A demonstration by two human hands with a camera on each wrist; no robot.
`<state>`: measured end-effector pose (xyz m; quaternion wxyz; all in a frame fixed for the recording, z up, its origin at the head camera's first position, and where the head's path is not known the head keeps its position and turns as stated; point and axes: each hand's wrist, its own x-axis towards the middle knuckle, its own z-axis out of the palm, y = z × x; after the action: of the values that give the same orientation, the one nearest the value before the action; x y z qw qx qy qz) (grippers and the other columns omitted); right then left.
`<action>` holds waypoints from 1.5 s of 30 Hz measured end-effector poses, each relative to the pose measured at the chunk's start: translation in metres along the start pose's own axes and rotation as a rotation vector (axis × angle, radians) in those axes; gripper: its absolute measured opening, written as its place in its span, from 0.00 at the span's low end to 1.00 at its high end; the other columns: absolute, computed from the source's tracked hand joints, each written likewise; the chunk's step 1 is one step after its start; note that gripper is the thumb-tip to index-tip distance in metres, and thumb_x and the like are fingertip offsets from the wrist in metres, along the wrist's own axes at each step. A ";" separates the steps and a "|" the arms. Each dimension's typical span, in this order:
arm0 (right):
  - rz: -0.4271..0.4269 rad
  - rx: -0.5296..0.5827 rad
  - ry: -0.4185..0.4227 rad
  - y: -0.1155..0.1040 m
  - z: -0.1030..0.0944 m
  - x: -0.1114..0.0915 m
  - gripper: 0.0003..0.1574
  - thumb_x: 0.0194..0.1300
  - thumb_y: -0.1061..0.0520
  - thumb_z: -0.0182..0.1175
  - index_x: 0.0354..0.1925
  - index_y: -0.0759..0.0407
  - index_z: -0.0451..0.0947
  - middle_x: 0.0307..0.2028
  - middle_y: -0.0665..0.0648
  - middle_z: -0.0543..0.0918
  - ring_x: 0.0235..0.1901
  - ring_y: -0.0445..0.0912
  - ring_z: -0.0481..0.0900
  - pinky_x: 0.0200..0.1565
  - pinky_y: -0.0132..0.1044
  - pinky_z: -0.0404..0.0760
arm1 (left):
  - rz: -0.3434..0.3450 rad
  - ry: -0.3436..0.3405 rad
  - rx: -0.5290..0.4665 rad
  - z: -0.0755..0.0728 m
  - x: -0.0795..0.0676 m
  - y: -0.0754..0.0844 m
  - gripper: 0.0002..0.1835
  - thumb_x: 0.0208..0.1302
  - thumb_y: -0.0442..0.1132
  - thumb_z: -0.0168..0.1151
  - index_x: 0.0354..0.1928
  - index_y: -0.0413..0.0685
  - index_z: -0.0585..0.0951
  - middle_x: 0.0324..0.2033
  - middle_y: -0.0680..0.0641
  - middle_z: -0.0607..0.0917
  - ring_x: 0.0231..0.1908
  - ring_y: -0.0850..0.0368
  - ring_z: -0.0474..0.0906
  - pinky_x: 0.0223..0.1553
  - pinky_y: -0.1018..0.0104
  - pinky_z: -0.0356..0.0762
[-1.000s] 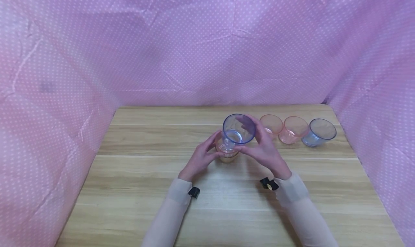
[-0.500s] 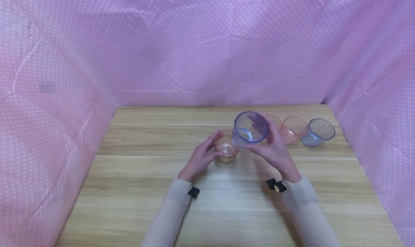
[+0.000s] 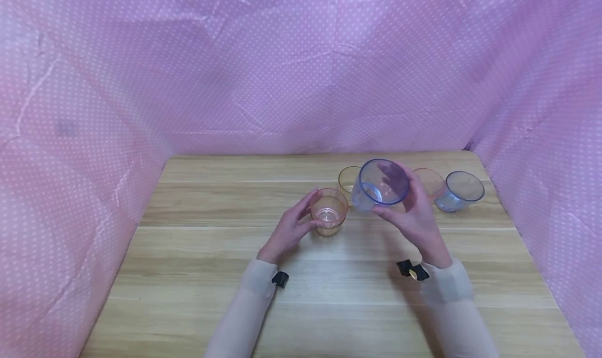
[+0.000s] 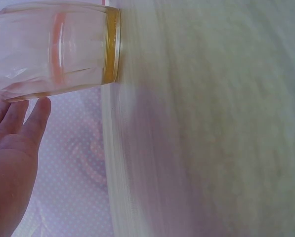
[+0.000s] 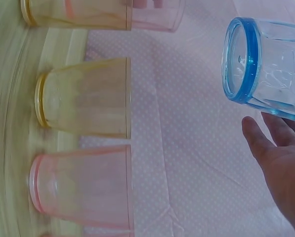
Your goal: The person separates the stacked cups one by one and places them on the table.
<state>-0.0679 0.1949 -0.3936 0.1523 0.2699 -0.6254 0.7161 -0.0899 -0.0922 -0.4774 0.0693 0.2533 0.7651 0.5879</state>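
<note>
My left hand [image 3: 290,233] holds a stack standing on the table, with thumb and fingers on either side near its top. The stack is a clear pink cup [image 3: 329,197] nested in a yellow cup [image 4: 83,49], whose amber base meets the tabletop. Raised to the right of it, my right hand [image 3: 416,219] grips a clear blue cup [image 3: 362,191], tilted with its mouth toward the head camera. The right wrist view shows this cup's thick blue base ring [image 5: 251,61], well off the table.
Behind the hands is a row of cups: a yellow cup [image 3: 348,177], a pink cup [image 5: 83,187] largely hidden by the raised blue one, another pink cup [image 3: 430,180] and a blue cup [image 3: 453,198]. Pink dotted cloth [image 3: 301,86] surrounds the wooden table [image 3: 211,274].
My right hand has carried the blue cup off to the right from over the stack, uncovering the yellow cup in the row. The left hand has stayed on the stack.
</note>
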 end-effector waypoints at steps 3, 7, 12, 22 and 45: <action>-0.005 0.014 0.010 -0.002 -0.004 -0.001 0.58 0.51 0.66 0.80 0.73 0.72 0.60 0.70 0.66 0.73 0.72 0.54 0.69 0.73 0.44 0.70 | -0.006 -0.001 0.004 0.000 0.000 0.000 0.45 0.66 0.33 0.69 0.81 0.42 0.58 0.76 0.49 0.68 0.73 0.48 0.67 0.72 0.64 0.68; -0.023 0.028 0.021 -0.002 -0.010 -0.003 0.58 0.52 0.65 0.80 0.73 0.73 0.59 0.70 0.68 0.72 0.72 0.56 0.69 0.73 0.45 0.70 | -0.010 0.000 0.004 0.000 0.000 -0.001 0.45 0.66 0.34 0.69 0.81 0.42 0.58 0.76 0.49 0.68 0.72 0.46 0.67 0.72 0.63 0.68; -0.042 0.037 0.048 -0.005 -0.018 -0.006 0.59 0.52 0.65 0.80 0.74 0.73 0.58 0.70 0.70 0.72 0.71 0.57 0.69 0.73 0.44 0.70 | -0.015 -0.002 -0.002 0.000 0.000 -0.001 0.45 0.66 0.34 0.69 0.81 0.41 0.58 0.76 0.49 0.68 0.72 0.44 0.67 0.72 0.61 0.69; -0.067 0.047 0.108 -0.014 -0.031 -0.012 0.59 0.49 0.70 0.80 0.73 0.74 0.59 0.69 0.71 0.72 0.70 0.56 0.72 0.72 0.43 0.70 | -0.012 0.001 0.000 0.001 0.001 0.000 0.45 0.66 0.34 0.70 0.81 0.46 0.59 0.75 0.49 0.69 0.72 0.46 0.67 0.71 0.64 0.69; -0.058 0.076 0.226 -0.026 -0.060 -0.027 0.57 0.47 0.79 0.77 0.72 0.74 0.61 0.68 0.71 0.73 0.69 0.57 0.71 0.71 0.41 0.72 | -0.006 0.001 -0.010 0.001 0.000 -0.002 0.45 0.66 0.33 0.70 0.81 0.46 0.59 0.75 0.48 0.69 0.73 0.46 0.67 0.71 0.64 0.69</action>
<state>-0.0433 0.2610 -0.3921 0.2324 0.2110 -0.5686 0.7604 -0.0897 -0.0918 -0.4795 0.0719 0.2505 0.7628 0.5918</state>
